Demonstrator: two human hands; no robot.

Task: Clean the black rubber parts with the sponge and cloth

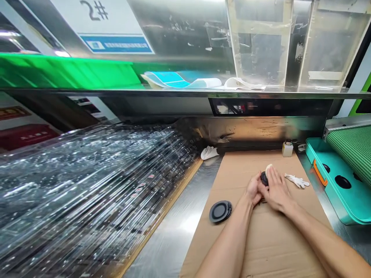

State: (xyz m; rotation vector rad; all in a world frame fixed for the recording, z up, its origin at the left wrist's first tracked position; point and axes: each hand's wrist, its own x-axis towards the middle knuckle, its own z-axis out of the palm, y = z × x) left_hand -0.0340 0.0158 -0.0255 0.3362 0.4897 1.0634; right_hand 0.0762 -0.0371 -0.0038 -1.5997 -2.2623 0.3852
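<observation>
Left grip (254, 190) clamped dark disc (264, 178) | right grip (276, 188) held pale pad (269, 169) | handling looked unfinished; stacked discs (219, 212) lay aside

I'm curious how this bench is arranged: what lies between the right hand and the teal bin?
A white glove on the cardboard, then a strip of metal beside the teal bin; the head view shows this.
</observation>
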